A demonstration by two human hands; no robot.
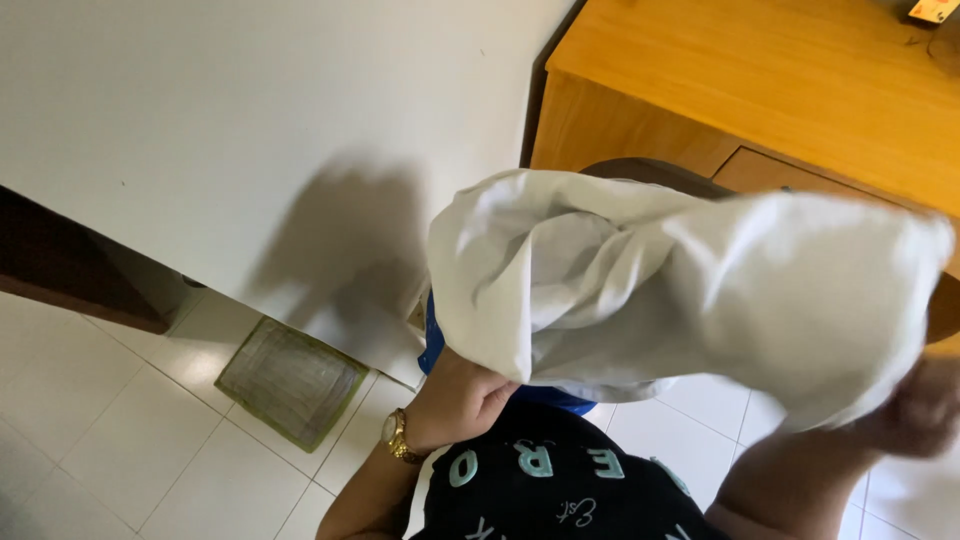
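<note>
Tiled floor, wall and wood furniture

A greenish mat (291,381) lies on the white tile floor (130,440) against the white wall (200,110); a wooden counter (760,80) stands at upper right, dark wood trim (60,265) at left.

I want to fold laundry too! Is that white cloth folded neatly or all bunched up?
Bunched up. The white fabric cloth hangs rumpled and creased between the left hand and the blurred right hand.

A floor of pale square tiles (110,430) is seen below the hands. One greenish woven mat (291,381) is laid flat on it, to the left of the left hand's fingers (482,392), against the foot of the white wall. A wooden desk (760,90) is stood on the floor beyond the fingers, upper right.
</note>
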